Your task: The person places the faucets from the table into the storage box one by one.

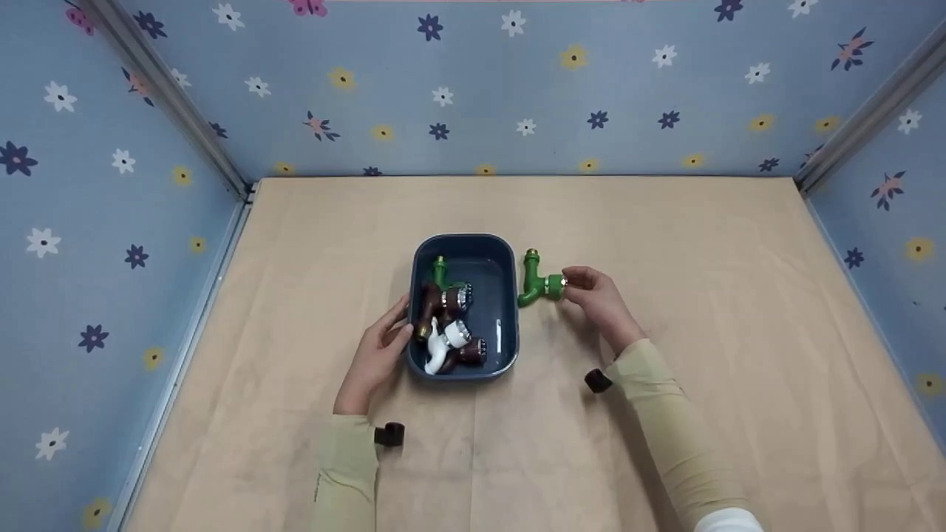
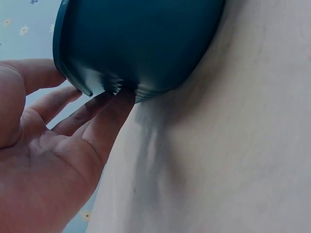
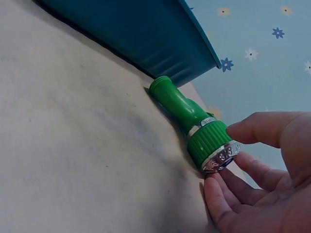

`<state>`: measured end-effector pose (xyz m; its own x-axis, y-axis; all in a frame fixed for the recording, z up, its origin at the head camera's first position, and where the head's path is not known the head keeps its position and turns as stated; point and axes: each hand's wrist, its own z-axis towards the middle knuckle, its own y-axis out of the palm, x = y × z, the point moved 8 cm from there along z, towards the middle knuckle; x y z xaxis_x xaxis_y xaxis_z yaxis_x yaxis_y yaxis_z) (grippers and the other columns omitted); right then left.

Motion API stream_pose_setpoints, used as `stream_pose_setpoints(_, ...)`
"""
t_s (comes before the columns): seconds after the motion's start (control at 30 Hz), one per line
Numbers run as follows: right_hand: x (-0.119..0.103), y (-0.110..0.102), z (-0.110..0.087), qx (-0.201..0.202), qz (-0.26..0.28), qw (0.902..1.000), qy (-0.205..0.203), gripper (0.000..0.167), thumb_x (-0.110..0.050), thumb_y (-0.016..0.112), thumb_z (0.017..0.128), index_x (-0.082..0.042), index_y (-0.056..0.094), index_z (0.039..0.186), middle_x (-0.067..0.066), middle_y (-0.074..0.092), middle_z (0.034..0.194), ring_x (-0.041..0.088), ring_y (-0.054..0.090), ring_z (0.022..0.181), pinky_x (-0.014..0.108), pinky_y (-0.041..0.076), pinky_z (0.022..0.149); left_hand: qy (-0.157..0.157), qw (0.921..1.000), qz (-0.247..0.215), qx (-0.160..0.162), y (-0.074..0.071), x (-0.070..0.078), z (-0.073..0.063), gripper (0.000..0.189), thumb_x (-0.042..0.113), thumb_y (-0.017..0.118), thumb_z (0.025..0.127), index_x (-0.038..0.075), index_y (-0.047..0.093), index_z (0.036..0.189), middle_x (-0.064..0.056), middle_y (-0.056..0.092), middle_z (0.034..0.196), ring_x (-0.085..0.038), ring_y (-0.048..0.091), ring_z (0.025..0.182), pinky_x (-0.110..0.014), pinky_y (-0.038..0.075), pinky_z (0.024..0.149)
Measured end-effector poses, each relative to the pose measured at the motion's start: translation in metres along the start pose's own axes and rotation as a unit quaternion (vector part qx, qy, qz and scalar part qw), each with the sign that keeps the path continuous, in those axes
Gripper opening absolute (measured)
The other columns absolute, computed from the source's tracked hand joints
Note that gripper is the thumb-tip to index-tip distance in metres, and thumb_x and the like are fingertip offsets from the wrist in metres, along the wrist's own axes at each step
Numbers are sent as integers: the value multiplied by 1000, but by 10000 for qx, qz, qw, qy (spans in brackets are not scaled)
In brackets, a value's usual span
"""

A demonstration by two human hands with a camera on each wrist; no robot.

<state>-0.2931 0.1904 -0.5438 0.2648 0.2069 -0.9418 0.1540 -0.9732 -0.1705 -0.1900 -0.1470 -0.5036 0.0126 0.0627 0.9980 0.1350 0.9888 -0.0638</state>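
A green plastic tap (image 1: 533,279) with a ribbed knob and silvery end ring lies just right of the dark blue bin (image 1: 513,310). My right hand (image 1: 602,301) pinches the tap's knob, thumb on one side and fingers at its end, as the right wrist view shows (image 3: 262,170). My left hand (image 1: 375,362) touches the bin's left side, fingertips against the outer wall and thumb at the rim. Inside the bin, on its left, are another green tap (image 1: 440,272), a white tap (image 1: 437,351) and brown taps (image 1: 432,299), partly overlapping.
A beige cloth (image 1: 295,258) covers the table. Blue flowered panels (image 1: 502,81) stand at the back and both sides, with metal posts (image 1: 174,89) at the corners. Dark wrist cameras (image 1: 389,435) stick out from both sleeves.
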Motion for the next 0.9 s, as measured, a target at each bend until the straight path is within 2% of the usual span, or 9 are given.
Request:
stream_pose_setpoints(0.47,0,4,0,219,-149,9997,7,38,4,61,88,3,54,126,17,55,121,23,54,110,27,46,88,-41,9998,169,6,-1,-1,-1,51,0,48,99,-4,30,146,-20,28,151,-39,39,131,-31,38,102)
stream_pose_setpoints(0.73,-1,4,1,271,-292,9991,-127,38,3,61,88,4,54,125,17,56,119,23,55,108,25,47,87,-24,9998,147,149,-7,-28,5,50,9,50,100,9,35,148,-11,32,152,-33,41,130,-36,37,104)
stream_pose_setpoints(0.9,-3,4,-2,229,-183,9994,-205,37,5,62,88,6,54,124,20,55,120,24,54,108,22,46,85,-125,9999,57,81,-4,-20,3,51,7,50,100,8,35,148,-12,32,151,-33,41,130,-34,37,104)
